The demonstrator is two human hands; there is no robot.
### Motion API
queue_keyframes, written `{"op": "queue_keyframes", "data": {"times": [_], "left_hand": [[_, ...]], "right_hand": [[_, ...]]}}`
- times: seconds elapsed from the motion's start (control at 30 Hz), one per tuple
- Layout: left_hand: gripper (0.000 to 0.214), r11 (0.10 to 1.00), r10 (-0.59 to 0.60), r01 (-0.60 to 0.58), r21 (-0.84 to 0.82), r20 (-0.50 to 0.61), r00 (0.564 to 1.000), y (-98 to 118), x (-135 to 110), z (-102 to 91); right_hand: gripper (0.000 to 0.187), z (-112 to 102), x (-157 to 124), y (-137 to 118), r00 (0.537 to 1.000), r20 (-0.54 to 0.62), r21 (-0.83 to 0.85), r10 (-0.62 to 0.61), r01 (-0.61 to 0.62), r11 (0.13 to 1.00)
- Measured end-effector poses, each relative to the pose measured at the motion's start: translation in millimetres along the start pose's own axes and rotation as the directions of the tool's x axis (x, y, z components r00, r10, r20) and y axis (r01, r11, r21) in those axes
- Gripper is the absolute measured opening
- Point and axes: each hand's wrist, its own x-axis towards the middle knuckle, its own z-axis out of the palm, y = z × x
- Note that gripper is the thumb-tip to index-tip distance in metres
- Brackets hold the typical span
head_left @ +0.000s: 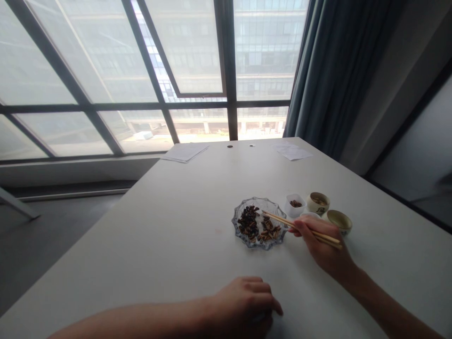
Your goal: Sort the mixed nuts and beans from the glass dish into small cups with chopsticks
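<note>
One white table (169, 216) is filling the frame's center. At bottom center, the left hand (243, 301) is resting, fingers loosely curling, their hold hidden; at right, the right hand (325, 254) is hovering. One glass dish (247, 242), right of center, is sitting near two ceramic cups (338, 221) and two white containers (291, 211), one partly hidden. Above the dish's two dark heaps (249, 222), right-hand fingers are pinching two chopsticks (281, 219).

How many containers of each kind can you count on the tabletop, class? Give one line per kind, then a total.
Glass dish: 1
Round cream cups: 2
Small white containers: 2 (one mostly hidden behind the right hand)
Total in view: 5
</note>
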Motion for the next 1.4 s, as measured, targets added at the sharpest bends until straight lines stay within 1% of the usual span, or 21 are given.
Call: {"op": "queue_keyframes", "data": {"times": [0.1,0.23,0.27,0.33,0.43,0.53,0.63,0.73,0.83,0.93,1.0,1.07,1.17,1.23,1.3,1.37,1.4], "left_hand": [[0.027,1.000,0.003,-0.004,-0.009,-0.025,1.000,0.9,-1.1,0.0],[0.028,1.000,-0.005,0.004,-0.017,-0.019,1.000,0.4,-1.6,0.2],[0.028,1.000,-0.004,0.004,-0.017,-0.014,1.000,-0.2,-1.4,0.2],[0.028,1.000,0.005,-0.006,-0.014,-0.007,1.000,-1.6,-0.7,0.0],[0.027,1.000,0.015,-0.015,-0.008,0.005,1.000,-3.1,0.4,-0.3],[0.027,1.000,0.010,-0.010,0.002,0.014,1.000,-3.6,0.8,-0.3],[0.026,1.000,0.021,-0.021,0.002,0.002,1.000,-3.7,0.8,0.5],[0.026,1.000,0.025,-0.025,0.007,0.001,1.000,-3.5,0.6,1.5],[0.025,1.000,0.018,-0.018,0.000,-0.002,1.000,-2.9,0.0,1.6],[0.027,1.000,0.014,-0.014,-0.012,-0.010,1.000,-2.6,-0.6,0.7],[0.028,1.000,0.019,-0.019,-0.011,-0.011,1.000,-2.9,-0.7,-0.1],[0.027,0.999,0.032,-0.032,-0.006,-0.010,0.999,-3.0,-0.4,-0.7],[0.029,1.000,0.027,-0.027,-0.002,-0.003,1.000,-2.6,0.1,-1.4],[0.031,1.000,0.012,-0.012,0.003,-0.001,1.000,-2.2,0.4,-1.8],[0.031,1.000,0.013,-0.013,0.005,-0.001,1.000,-2.2,0.7,-2.0],[0.029,1.000,0.024,-0.024,0.001,0.002,1.000,-2.7,1.0,-1.8],[0.029,1.000,0.026,-0.026,-0.001,0.002,1.000,-2.9,1.1,-1.6]], "right_hand": [[0.027,-22.5,-1.0,-6.3,0.994,-0.110,-0.050,0.003,-0.008,0.999],[0.023,-55.2,-1.8,-4.0,0.962,-0.269,-0.183,0.046,-0.098,0.978],[0.022,-59.6,-1.8,-2.7,0.956,-0.288,-0.183,0.055,-0.112,0.977],[0.021,-61.1,-1.8,-1.7,0.956,-0.286,-0.148,0.064,-0.110,0.983],[0.021,-46.5,-1.2,-5.1,0.976,-0.215,-0.081,0.034,-0.052,0.995],[0.024,-21.1,1.8,-9.5,0.998,-0.052,-0.017,-0.025,0.024,1.000],[0.029,2.6,7.2,-6.8,0.995,0.085,-0.007,-0.061,0.062,0.998],[0.034,17.4,11.5,2.6,0.990,0.132,0.015,-0.052,0.051,0.999],[0.037,20.1,11.9,8.8,0.993,0.115,0.039,-0.037,0.033,0.999],[0.035,9.2,8.8,5.5,0.999,0.024,0.042,-0.033,0.032,0.999],[0.032,-5.2,5.6,1.0,0.997,-0.059,0.041,-0.044,0.046,0.998],[0.029,-23.1,2.1,-1.6,0.988,-0.146,-0.005,-0.041,0.041,0.999],[0.026,-49.2,-1.9,0.6,0.968,-0.252,-0.094,0.014,-0.039,0.995],[0.025,-60.8,-2.8,2.9,0.958,-0.281,-0.105,0.054,-0.086,0.991],[0.023,-65.0,-2.1,2.4,0.955,-0.290,-0.091,0.070,-0.100,0.991],[0.022,-60.9,-0.2,-1.5,0.956,-0.286,-0.077,0.060,-0.085,0.993],[0.022,-56.1,1.1,-4.2,0.964,-0.264,-0.070,0.046,-0.066,0.995]]}}
